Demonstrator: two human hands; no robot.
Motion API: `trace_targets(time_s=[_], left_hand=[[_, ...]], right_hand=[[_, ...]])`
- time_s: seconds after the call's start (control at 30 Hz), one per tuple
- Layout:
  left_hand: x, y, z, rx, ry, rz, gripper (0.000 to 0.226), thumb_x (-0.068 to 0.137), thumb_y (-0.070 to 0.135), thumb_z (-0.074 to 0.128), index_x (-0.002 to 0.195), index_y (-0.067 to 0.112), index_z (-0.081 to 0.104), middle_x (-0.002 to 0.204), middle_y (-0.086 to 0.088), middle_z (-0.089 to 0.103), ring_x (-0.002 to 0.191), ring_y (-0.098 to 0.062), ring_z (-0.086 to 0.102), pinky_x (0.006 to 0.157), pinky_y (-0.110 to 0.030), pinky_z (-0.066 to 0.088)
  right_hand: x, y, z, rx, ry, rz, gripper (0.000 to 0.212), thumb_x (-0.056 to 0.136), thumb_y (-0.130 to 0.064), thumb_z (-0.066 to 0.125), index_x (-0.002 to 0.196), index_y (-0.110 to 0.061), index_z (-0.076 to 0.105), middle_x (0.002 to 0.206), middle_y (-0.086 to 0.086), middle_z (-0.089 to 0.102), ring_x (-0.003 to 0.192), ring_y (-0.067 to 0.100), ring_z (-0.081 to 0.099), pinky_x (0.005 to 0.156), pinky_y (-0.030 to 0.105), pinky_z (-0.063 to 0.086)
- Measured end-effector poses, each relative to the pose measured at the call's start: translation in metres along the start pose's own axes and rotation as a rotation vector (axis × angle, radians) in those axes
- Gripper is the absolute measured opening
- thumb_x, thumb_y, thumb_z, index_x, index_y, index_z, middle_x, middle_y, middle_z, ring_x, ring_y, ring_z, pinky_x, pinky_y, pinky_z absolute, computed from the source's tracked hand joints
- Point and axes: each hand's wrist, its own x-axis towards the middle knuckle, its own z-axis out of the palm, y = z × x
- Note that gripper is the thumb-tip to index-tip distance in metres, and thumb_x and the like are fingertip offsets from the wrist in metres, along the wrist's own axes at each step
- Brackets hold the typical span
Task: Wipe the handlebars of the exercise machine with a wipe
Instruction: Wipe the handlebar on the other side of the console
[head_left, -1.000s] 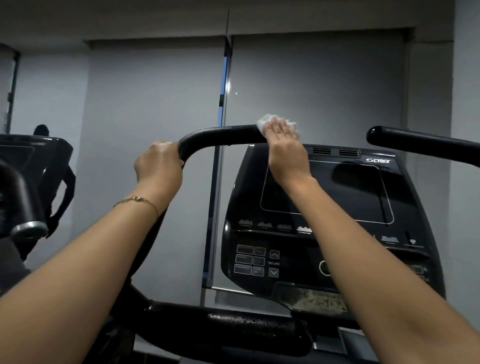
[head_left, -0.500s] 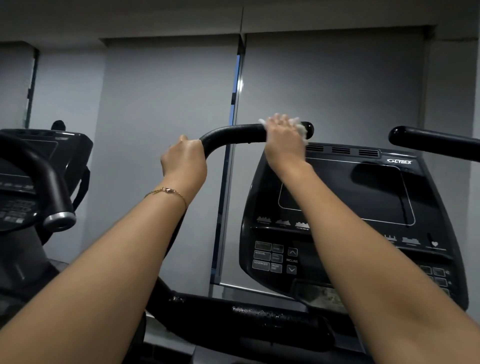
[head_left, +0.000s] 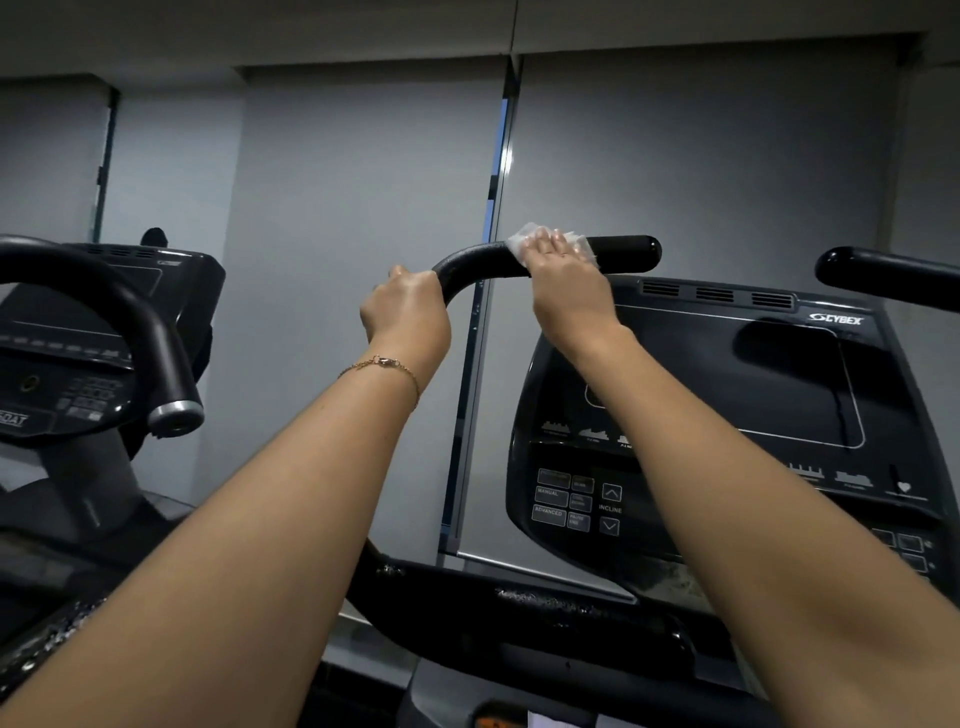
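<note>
Right now the right hand (head_left: 566, 280) curls over the white wipe (head_left: 523, 241), pressing it onto the handlebar (head_left: 626, 253) — a bar running left-to-right, its unwiped end just to that hand's right — while the left hand (head_left: 408, 312) grips the bend.

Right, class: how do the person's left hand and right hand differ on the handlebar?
The left hand grips the bend of the handlebar bare; the right hand holds a white wipe against its straight top. The left wrist wears a bracelet; the right wrist has none. Both hands are on the same black bar.
</note>
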Motion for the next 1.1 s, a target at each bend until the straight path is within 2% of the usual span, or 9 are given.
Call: trace_targets(time_s=[0.1,0.27,0.4,0.63,0.7,0.8,0.9,1.0,1.1], left_hand=[[0.0,0.002,-0.001,0.021,-0.006,0.002,0.033,0.09,0.002,0.05,0.121,0.013,0.053,0.115,-0.011,0.049,0.099,-0.03,0.056,0.064,-0.031,0.038],[0.0,0.004,0.001,0.045,-0.009,-0.005,0.037,0.089,0.0,0.048,0.123,0.012,0.052,0.116,-0.012,0.048,0.1,-0.031,0.056,0.065,-0.032,0.039],[-0.001,0.005,0.002,0.055,-0.008,-0.004,0.037,0.089,-0.001,0.048,0.124,0.01,0.051,0.117,-0.014,0.048,0.102,-0.032,0.056,0.067,-0.033,0.039],[-0.003,0.007,0.001,0.067,-0.005,0.005,0.037,0.088,-0.002,0.046,0.123,0.008,0.051,0.116,-0.015,0.048,0.103,-0.033,0.055,0.068,-0.033,0.038],[-0.004,0.007,0.002,0.078,-0.001,0.009,0.037,0.089,-0.001,0.046,0.124,0.008,0.05,0.116,-0.015,0.048,0.103,-0.033,0.054,0.069,-0.033,0.038],[-0.003,0.008,0.001,0.087,0.004,0.005,0.037,0.089,-0.001,0.045,0.125,0.008,0.049,0.117,-0.015,0.047,0.104,-0.033,0.054,0.068,-0.033,0.037],[-0.003,0.007,0.002,0.093,0.002,0.009,0.037,0.089,0.0,0.046,0.125,0.008,0.049,0.116,-0.015,0.047,0.103,-0.033,0.054,0.067,-0.034,0.037],[-0.003,0.007,0.003,0.098,0.001,0.013,0.037,0.089,0.0,0.047,0.125,0.008,0.049,0.115,-0.014,0.047,0.101,-0.033,0.055,0.066,-0.034,0.038],[-0.003,0.008,0.004,0.103,0.008,0.009,0.04,0.089,-0.001,0.046,0.127,0.008,0.047,0.115,-0.014,0.047,0.101,-0.033,0.055,0.065,-0.034,0.038]], right_hand=[[0.001,0.005,-0.003,-0.012,0.02,0.091,0.053,0.094,0.006,0.023,0.146,-0.005,0.021,0.154,0.013,0.02,0.144,0.025,0.014,0.117,0.035,0.004],[0.001,0.005,0.0,-0.011,0.034,0.01,0.053,0.094,0.005,0.024,0.145,-0.006,0.024,0.153,0.013,0.023,0.143,0.025,0.016,0.117,0.036,0.007],[-0.006,0.023,-0.004,-0.022,0.026,0.096,0.053,0.095,0.005,0.022,0.147,-0.004,0.019,0.155,0.013,0.017,0.144,0.024,0.012,0.117,0.034,0.006],[-0.012,0.047,-0.002,-0.03,0.062,0.026,0.053,0.093,0.005,0.025,0.145,-0.006,0.026,0.153,0.011,0.024,0.143,0.024,0.016,0.118,0.036,0.009],[-0.009,0.051,-0.007,-0.033,0.101,0.1,0.046,0.095,-0.001,0.03,0.139,-0.009,0.038,0.147,0.01,0.037,0.138,0.03,0.025,0.113,0.039,0.02],[0.001,0.046,-0.016,-0.089,0.151,0.099,0.034,0.097,-0.02,0.042,0.128,-0.009,0.053,0.125,0.011,0.048,0.116,0.031,0.039,0.091,0.035,0.036],[-0.004,0.058,-0.016,-0.05,0.149,0.06,0.034,0.097,-0.007,0.039,0.128,-0.006,0.053,0.113,0.015,0.048,0.104,0.031,0.045,0.073,0.026,0.029],[0.003,0.076,-0.023,0.136,0.158,0.241,0.027,0.098,-0.009,0.035,0.11,0.004,0.056,0.095,0.011,0.044,0.092,0.029,0.048,0.07,0.021,0.024],[0.013,0.058,-0.031,0.152,0.09,0.249,0.02,0.097,-0.007,0.037,0.1,0.004,0.054,0.106,0.015,0.045,0.104,0.03,0.048,0.083,0.034,0.037]])
